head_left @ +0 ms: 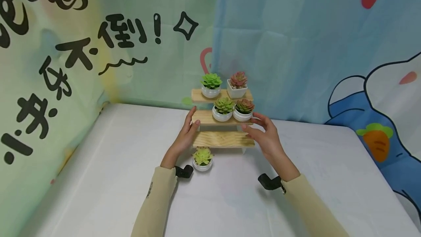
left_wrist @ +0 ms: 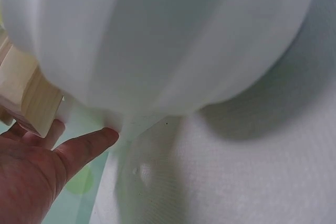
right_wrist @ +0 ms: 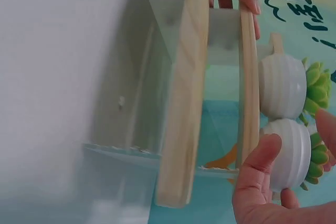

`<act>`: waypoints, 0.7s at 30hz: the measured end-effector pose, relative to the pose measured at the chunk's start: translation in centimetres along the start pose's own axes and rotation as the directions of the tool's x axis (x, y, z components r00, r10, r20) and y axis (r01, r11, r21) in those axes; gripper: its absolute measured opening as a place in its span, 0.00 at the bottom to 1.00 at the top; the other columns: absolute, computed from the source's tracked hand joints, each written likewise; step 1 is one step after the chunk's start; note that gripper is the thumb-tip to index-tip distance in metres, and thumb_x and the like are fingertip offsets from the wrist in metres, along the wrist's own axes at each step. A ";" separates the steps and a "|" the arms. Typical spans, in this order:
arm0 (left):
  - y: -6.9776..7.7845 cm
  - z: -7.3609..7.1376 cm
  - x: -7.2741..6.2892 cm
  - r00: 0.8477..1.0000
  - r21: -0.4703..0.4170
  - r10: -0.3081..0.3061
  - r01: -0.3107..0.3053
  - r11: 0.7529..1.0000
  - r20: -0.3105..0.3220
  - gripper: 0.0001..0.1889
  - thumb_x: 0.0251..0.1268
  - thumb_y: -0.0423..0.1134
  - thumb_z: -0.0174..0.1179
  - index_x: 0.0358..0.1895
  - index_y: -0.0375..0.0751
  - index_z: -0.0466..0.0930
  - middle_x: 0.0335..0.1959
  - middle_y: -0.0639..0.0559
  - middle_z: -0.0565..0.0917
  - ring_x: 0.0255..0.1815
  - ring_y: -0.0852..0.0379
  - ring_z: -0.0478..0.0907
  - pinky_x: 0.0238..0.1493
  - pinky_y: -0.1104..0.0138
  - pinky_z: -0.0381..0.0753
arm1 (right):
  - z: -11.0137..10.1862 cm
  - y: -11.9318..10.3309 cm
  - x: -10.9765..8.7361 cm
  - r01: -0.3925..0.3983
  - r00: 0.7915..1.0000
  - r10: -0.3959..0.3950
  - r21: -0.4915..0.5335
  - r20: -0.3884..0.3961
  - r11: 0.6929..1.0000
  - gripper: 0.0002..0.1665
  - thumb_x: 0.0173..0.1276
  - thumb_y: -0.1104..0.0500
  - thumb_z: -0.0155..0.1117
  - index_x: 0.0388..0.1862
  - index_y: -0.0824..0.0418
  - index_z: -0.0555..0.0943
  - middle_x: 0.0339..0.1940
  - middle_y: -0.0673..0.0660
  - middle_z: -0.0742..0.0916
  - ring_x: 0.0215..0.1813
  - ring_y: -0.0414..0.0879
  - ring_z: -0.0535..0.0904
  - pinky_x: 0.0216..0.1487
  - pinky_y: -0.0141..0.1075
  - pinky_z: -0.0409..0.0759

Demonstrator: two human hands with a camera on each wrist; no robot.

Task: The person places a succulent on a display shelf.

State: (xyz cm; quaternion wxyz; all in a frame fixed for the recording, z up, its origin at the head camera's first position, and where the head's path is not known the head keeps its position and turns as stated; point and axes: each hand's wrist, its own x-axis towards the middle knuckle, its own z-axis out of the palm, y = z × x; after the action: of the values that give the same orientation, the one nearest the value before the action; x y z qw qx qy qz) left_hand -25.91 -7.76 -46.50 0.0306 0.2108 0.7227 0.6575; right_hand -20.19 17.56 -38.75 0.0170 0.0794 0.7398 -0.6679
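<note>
A tiered stand with three pale wooden shelves [head_left: 223, 140] on clear side panels stands on the table. My right hand [head_left: 266, 134] holds the white pot of a reddish-green succulent [head_left: 243, 111] at the right end of the middle shelf, thumb at its front and fingers around the side. Beside it sits a green succulent pot [head_left: 222, 109]. My left hand [head_left: 185, 134] rests with straight fingers against the stand's left side by the middle shelf. A yellow-green succulent pot [head_left: 202, 159] stands in front on the table, looming large in the left wrist view as a white pot [left_wrist: 157, 35].
On the top shelf are a green succulent in a round pot [head_left: 211, 85] and a red one in a square pot [head_left: 236, 85]. Printed cloths [head_left: 279, 46] hang behind the white table [head_left: 131, 149]. Black wrist mounts [head_left: 270, 182] jut inward from the sleeves.
</note>
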 end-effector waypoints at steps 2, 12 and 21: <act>0.0 0.0 0.1 1.000 0.000 0.005 -0.005 1.000 0.001 0.31 0.82 0.44 0.38 0.80 0.45 0.38 0.80 0.47 0.41 0.80 0.49 0.33 0.76 0.49 0.44 | 0.0 0.3 -0.4 0.000 1.000 0.000 -0.002 -0.010 1.000 0.42 0.69 0.58 0.66 0.76 0.60 0.57 0.67 0.61 0.67 0.41 0.35 0.79 0.47 0.31 0.80; 0.0 0.1 0.1 1.000 0.003 -0.008 0.008 1.000 0.002 0.30 0.82 0.43 0.38 0.80 0.44 0.38 0.80 0.45 0.40 0.80 0.48 0.33 0.76 0.48 0.43 | 1.5 2.5 -2.6 -0.035 0.999 0.036 0.051 -0.013 0.998 0.28 0.67 0.62 0.66 0.62 0.66 0.66 0.48 0.53 0.75 0.38 0.37 0.80 0.42 0.30 0.81; -0.1 -0.1 0.1 1.000 0.006 -0.012 0.012 1.000 -0.004 0.30 0.82 0.43 0.38 0.80 0.46 0.39 0.80 0.46 0.41 0.80 0.49 0.33 0.77 0.49 0.43 | 3.9 4.6 -4.0 -0.085 0.993 0.085 0.005 0.079 0.996 0.26 0.66 0.63 0.66 0.60 0.67 0.69 0.54 0.58 0.76 0.38 0.39 0.82 0.40 0.33 0.81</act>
State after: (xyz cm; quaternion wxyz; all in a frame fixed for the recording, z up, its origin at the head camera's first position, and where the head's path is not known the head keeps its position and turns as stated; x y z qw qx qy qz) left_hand -26.03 -7.80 -46.53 0.0325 0.2051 0.7261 0.6554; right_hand -15.90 13.72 -43.14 0.0743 0.0845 0.7319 -0.6721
